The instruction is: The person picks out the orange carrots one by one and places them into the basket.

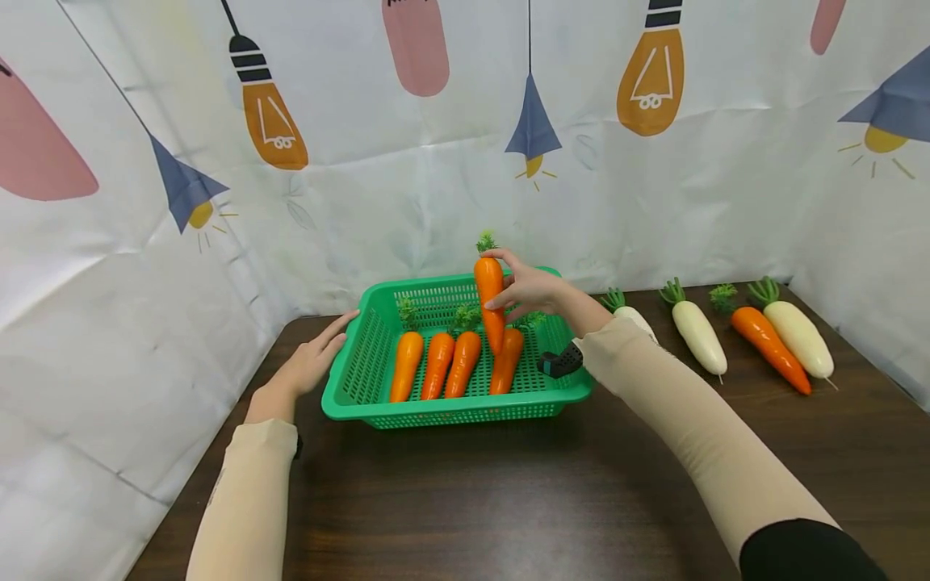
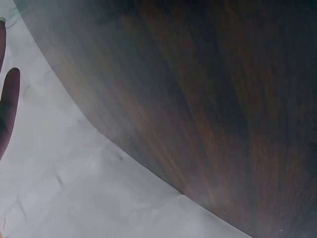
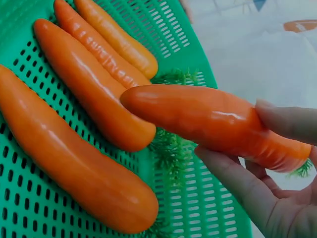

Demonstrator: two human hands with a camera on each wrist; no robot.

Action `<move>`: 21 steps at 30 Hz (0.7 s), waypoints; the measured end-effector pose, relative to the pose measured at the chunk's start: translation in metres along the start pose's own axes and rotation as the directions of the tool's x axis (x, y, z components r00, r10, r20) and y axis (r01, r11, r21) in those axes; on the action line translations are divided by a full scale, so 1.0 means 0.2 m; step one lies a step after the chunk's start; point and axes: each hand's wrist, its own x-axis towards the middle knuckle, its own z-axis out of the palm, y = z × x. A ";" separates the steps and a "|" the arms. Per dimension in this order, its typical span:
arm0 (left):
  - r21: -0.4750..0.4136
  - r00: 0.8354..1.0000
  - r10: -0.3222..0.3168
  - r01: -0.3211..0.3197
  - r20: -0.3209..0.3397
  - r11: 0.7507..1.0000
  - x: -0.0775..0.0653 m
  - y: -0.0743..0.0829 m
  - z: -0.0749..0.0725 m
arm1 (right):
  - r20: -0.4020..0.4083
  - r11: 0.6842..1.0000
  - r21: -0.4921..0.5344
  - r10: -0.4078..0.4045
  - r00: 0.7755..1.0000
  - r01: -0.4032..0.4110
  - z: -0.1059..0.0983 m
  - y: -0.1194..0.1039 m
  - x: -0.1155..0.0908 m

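My right hand [image 1: 534,289] pinches an orange carrot [image 1: 490,303] between thumb and fingers, above the green basket [image 1: 349,408]. The carrot's leafy top points up and its tip down. Several more carrots [image 1: 405,367] lie side by side in the basket, as the right wrist view also shows, with a carrot [image 3: 74,163] below the held one. Fairly straight fingers of my left hand [image 1: 308,365] rest at the basket's left rim. Only part of that hand's fingers [image 2: 9,109] enters the left wrist view, beside the dark table.
On the table [image 1: 465,500] to the right lie a white radish [image 1: 699,335], another white radish [image 1: 799,337] and a carrot [image 1: 770,347]. A further white radish [image 1: 634,316] is partly hidden by my right forearm. A patterned white curtain [image 1: 465,186] hangs behind.
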 end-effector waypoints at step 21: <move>-0.007 1.000 0.007 -0.007 -0.005 1.000 0.00 0.01 0.00 | -0.151 0.969 -0.233 0.051 0.987 -0.085 0.11 0.10 0.10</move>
